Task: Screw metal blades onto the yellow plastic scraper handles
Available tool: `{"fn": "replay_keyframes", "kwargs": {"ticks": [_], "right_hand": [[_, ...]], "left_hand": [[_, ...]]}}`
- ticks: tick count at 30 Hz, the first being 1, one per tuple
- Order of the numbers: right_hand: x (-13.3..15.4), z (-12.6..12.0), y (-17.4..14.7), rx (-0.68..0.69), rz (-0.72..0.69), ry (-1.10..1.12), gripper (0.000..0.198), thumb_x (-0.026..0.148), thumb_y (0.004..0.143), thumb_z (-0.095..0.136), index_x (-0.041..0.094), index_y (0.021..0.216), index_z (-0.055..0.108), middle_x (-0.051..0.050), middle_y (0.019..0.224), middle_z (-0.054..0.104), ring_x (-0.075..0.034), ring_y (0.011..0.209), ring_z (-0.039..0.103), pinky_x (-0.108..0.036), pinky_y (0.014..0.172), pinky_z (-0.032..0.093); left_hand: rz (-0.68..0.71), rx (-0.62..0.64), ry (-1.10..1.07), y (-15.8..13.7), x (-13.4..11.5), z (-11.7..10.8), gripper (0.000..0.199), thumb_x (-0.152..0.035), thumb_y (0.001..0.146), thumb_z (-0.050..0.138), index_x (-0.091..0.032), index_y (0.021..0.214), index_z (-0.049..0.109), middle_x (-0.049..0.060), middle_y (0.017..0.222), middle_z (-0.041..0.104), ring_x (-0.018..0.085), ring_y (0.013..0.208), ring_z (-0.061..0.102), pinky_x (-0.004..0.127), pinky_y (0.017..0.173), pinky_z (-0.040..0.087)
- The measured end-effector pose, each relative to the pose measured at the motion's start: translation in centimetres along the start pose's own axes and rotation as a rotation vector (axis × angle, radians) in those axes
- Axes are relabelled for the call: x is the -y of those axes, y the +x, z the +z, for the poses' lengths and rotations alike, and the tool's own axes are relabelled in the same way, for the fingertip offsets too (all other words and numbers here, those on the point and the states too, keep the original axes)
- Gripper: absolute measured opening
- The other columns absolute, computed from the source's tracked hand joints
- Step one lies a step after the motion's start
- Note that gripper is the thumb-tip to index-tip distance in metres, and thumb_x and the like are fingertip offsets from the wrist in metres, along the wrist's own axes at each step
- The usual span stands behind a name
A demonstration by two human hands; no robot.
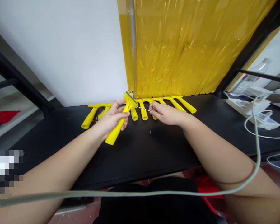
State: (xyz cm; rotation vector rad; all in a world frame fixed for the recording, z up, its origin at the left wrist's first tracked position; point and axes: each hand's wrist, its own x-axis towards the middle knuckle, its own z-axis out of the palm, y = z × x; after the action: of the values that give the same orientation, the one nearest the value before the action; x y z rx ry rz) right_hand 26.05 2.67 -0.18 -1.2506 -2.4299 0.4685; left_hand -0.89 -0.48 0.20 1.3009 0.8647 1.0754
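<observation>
My left hand (116,115) is wrapped round a yellow scraper (116,132), tilted, with its wide head up and a thin dark strip along the head's edge. My right hand (160,112) pinches a screwdriver; its thin metal shaft (142,108) reaches left to the scraper's neck, while its handle is hidden in the fingers. Behind both hands, several more yellow scrapers (182,104) lie in a row against the back panel. A small screw (150,132) lies on the black tabletop (140,155) in front of my right hand.
Small metal bits (93,120) lie near the left scrapers. Yellow film (189,46) and a white panel (79,53) stand behind the table. At right are a plastic bottle (252,77) and white devices (261,116) with cables. A pale cable (130,194) crosses low in front.
</observation>
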Motion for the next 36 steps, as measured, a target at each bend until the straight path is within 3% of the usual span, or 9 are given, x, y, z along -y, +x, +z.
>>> {"fn": "replay_keyframes", "kwargs": {"ticks": [6,11,14,17,21,26,30,33,36], "right_hand": [[0.5,-0.2,0.1,-0.044,0.049,0.033,0.009,0.029,0.105,0.053,0.021,0.104,0.058,-0.007,0.098,0.071,-0.021,0.081,0.062,-0.032,0.07,0.043],[1.1,0.0,0.4,-0.09,0.096,0.118,0.024,0.026,0.108,0.043,0.021,0.095,0.062,-0.003,0.083,0.066,-0.019,0.076,0.06,-0.031,0.073,0.044],[0.9,0.5,0.5,-0.111,0.15,0.189,0.013,0.034,0.103,0.056,0.022,0.101,0.06,0.001,0.075,0.06,-0.017,0.067,0.055,-0.03,0.065,0.041],[0.7,0.9,0.5,-0.144,0.199,0.207,0.02,0.032,0.094,0.07,0.023,0.102,0.054,0.002,0.079,0.06,-0.016,0.066,0.053,-0.029,0.061,0.039],[0.8,0.6,0.7,-0.169,0.219,0.157,0.013,0.031,0.101,0.061,0.021,0.094,0.057,-0.004,0.088,0.067,-0.018,0.076,0.059,-0.03,0.066,0.041],[1.1,0.3,0.9,-0.123,0.177,0.162,0.038,0.03,0.11,0.043,0.02,0.082,0.067,-0.006,0.087,0.07,-0.019,0.079,0.062,-0.032,0.074,0.042],[1.0,1.0,0.9,-0.174,0.225,0.226,0.013,0.034,0.103,0.06,0.021,0.099,0.06,0.0,0.08,0.063,-0.017,0.069,0.056,-0.029,0.064,0.04],[0.8,1.2,0.9,-0.188,0.276,0.247,0.015,0.03,0.098,0.068,0.021,0.102,0.056,0.002,0.077,0.059,-0.015,0.064,0.052,-0.028,0.06,0.038],[0.7,0.9,1.0,-0.186,0.261,0.206,0.019,0.031,0.105,0.058,0.019,0.09,0.061,-0.002,0.079,0.063,-0.017,0.07,0.056,-0.029,0.065,0.039]], "left_hand": [[0.035,0.022,0.039,0.1,0.4,-0.3,0.058,-0.015,0.081,0.076,-0.025,0.126,0.041,-0.002,0.093,0.061,0.01,0.048,0.059,0.02,0.034,0.044],[0.073,0.042,0.106,0.1,0.9,-0.5,0.055,-0.02,0.083,0.077,-0.026,0.125,0.043,0.001,0.108,0.06,0.009,0.051,0.06,0.021,0.034,0.046],[0.084,0.034,0.143,0.1,0.9,-0.4,0.054,-0.021,0.083,0.077,-0.026,0.125,0.043,0.003,0.114,0.06,0.008,0.051,0.059,0.021,0.034,0.047],[0.1,0.02,0.165,0.0,0.8,-0.3,0.054,-0.021,0.083,0.078,-0.026,0.125,0.043,0.005,0.12,0.06,0.007,0.051,0.059,0.021,0.035,0.048],[0.12,0.013,0.175,-0.2,0.7,-0.2,0.054,-0.021,0.082,0.078,-0.026,0.124,0.044,0.011,0.14,0.055,0.005,0.052,0.058,0.021,0.035,0.049],[0.124,0.012,0.184,-0.3,0.8,0.0,0.053,-0.022,0.081,0.078,-0.026,0.123,0.045,0.013,0.152,0.047,0.003,0.053,0.059,0.02,0.035,0.049],[0.127,0.013,0.204,-0.2,1.0,-0.1,0.052,-0.025,0.082,0.077,-0.026,0.122,0.044,0.014,0.159,0.039,0.003,0.053,0.058,0.021,0.034,0.049],[0.134,0.01,0.225,-0.1,1.2,-0.2,0.051,-0.026,0.083,0.075,-0.027,0.122,0.043,0.015,0.161,0.035,0.003,0.053,0.059,0.021,0.034,0.048],[0.14,0.01,0.233,-0.1,1.3,-0.2,0.05,-0.026,0.084,0.073,-0.027,0.123,0.042,0.015,0.162,0.033,0.002,0.054,0.059,0.02,0.035,0.048]]}}
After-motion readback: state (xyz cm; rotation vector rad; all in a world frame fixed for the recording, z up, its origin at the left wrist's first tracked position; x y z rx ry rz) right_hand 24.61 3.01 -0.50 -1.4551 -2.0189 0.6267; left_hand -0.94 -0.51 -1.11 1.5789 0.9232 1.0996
